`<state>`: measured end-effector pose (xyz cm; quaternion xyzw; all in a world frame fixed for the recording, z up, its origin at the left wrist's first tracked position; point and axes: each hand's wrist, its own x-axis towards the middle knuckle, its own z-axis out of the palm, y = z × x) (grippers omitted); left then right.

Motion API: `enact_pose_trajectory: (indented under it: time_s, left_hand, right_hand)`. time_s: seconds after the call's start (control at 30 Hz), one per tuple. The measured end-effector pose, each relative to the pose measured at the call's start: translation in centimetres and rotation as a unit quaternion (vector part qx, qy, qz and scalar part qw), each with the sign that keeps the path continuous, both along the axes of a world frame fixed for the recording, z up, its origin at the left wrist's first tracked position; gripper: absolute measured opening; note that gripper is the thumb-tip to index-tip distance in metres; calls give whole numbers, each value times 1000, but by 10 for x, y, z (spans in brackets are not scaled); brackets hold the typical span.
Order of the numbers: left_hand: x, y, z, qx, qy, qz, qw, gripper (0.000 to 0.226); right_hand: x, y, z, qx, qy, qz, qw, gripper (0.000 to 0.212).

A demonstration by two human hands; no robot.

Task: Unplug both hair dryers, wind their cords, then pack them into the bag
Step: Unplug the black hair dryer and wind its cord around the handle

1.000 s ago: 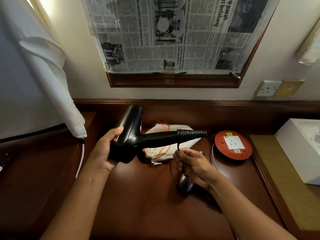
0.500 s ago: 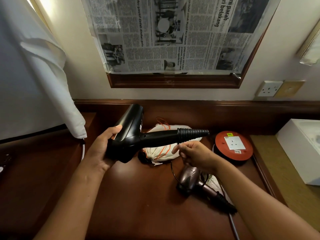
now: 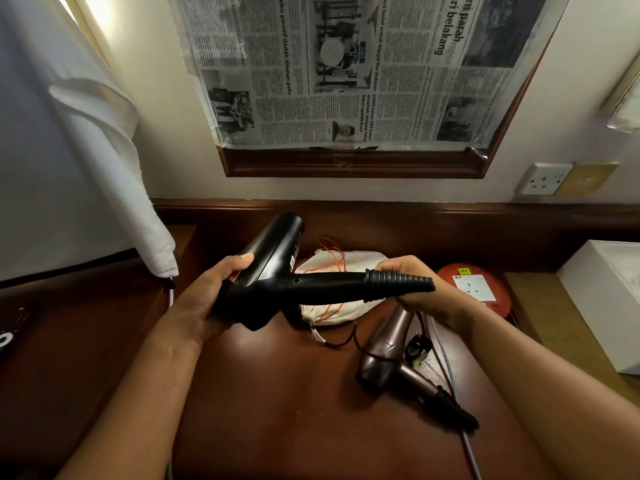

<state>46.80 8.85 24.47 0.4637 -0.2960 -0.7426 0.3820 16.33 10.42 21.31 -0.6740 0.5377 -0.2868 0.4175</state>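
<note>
White bag [image 3: 341, 289] lies tied shut — contents hidden, dryers outside.

left hand [image 3: 211, 303]: bare, no ring | right hand [image 3: 420, 289]: bare | forearms: unsleeved

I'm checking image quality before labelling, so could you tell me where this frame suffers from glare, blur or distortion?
Head view: blown-out light at the top left beside the white curtain; wide-angle bending tilts the newspaper and wall socket; a soft sheen on the desk; the black hair dryer reads sharp, the edges softer.
</note>
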Motion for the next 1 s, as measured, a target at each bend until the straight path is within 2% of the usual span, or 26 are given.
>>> enact_pose_trajectory:
  time_s: [0.07, 0.17, 0.27, 0.47, 0.67, 0.8, 0.87, 1.0]
  left_hand:
    - [3, -2, -2, 10, 0, -18, 1000, 57]
    - [7, -3, -3, -6, -21, -50, 999, 61]
    - [13, -8, -7, -36, -41, -99, 994, 82]
    - [15, -13, -21, -42, -114, -77, 990, 83]
    - [7, -13, -25, -44, -129, -97, 986, 101]
    - [2, -15, -25, -59, -139, -105, 983, 104]
    - [0, -17, -25, -68, -156, -91, 981, 103]
    - [-9, -16, -23, -85, -194, -38, 977, 87]
  right_hand:
    - [-3, -10, 3, 11, 45, -23, 999, 8]
    - [-6, -16, 9, 27, 74, -44, 996, 18]
    - [-7, -13, 17, 11, 38, -41, 998, 5]
    - [1, -9, 23, -27, 21, -18, 999, 11]
    - [4, -9, 29, -51, 48, -17, 997, 12]
    - [8, -7, 30, -64, 88, -8, 994, 16]
    - [10, -5, 29, -75, 116, -10, 990, 10]
    - [14, 0, 29, -102, 177, -16, 979, 10]
